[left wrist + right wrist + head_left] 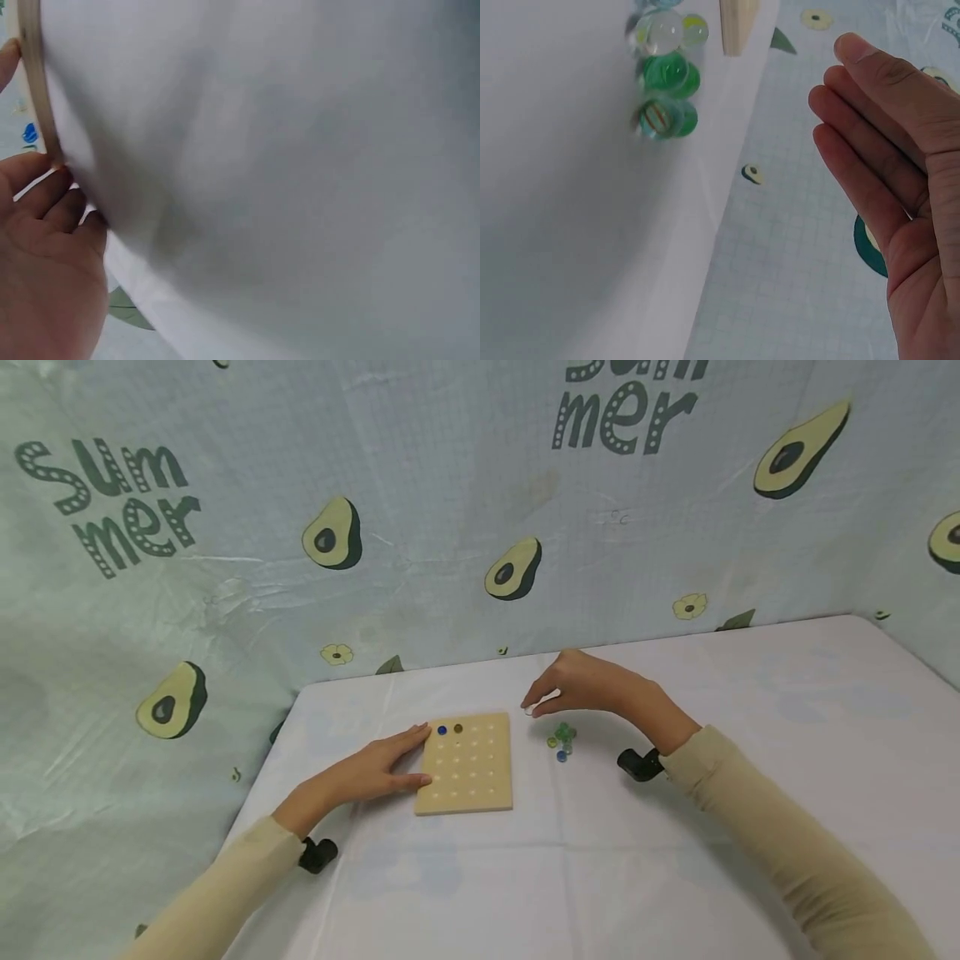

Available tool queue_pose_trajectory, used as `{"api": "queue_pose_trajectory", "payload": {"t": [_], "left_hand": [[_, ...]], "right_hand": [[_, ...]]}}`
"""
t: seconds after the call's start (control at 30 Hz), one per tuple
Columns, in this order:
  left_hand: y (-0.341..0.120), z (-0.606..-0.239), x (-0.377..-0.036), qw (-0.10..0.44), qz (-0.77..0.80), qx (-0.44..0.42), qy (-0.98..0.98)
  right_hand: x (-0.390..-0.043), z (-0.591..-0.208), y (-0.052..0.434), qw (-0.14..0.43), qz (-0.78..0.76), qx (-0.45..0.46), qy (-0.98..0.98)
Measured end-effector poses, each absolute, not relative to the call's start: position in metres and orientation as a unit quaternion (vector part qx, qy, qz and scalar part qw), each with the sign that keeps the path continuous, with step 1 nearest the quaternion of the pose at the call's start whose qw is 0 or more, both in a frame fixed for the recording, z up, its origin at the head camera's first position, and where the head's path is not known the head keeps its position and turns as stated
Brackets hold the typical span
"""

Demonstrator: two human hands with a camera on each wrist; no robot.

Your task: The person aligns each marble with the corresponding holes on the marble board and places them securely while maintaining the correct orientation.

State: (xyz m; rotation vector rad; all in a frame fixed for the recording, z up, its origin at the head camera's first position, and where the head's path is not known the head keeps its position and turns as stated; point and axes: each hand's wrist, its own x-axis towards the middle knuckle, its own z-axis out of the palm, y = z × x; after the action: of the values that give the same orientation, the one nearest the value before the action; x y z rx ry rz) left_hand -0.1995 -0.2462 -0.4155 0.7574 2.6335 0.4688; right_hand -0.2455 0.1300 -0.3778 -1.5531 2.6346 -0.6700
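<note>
Wooden board [463, 767] lying flat on the desk [487, 893], its long axis running from near edge to far edge. I rest the left hand [378, 768], thumb and fingers parted, against its left edge. To its right, my right hand [581, 682] pinches a small pale piece [529, 711]. Loose marbles [562, 733] cluster right of the board; a blue marble [442, 730] and a brown marble [458, 728] occupy its far-left holes.

Clear and green glass marbles [665, 71] cluster on the white worktop [562, 195], near a wooden board [737, 28]. The right hand [904, 161], fingers slightly bent, shows before an avocado-printed backdrop [780, 247].
</note>
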Motion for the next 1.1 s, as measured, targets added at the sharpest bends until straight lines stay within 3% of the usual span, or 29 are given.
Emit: {"api": "queue_pose_trajectory", "payload": {"t": [1.1], "left_hand": [[-0.247, -0.423, -0.195, 0.206, 0.168, 0.270, 0.925]], "right_hand": [[-0.257, -0.384, 0.077, 0.037, -0.198, -0.498, 0.844]]}}
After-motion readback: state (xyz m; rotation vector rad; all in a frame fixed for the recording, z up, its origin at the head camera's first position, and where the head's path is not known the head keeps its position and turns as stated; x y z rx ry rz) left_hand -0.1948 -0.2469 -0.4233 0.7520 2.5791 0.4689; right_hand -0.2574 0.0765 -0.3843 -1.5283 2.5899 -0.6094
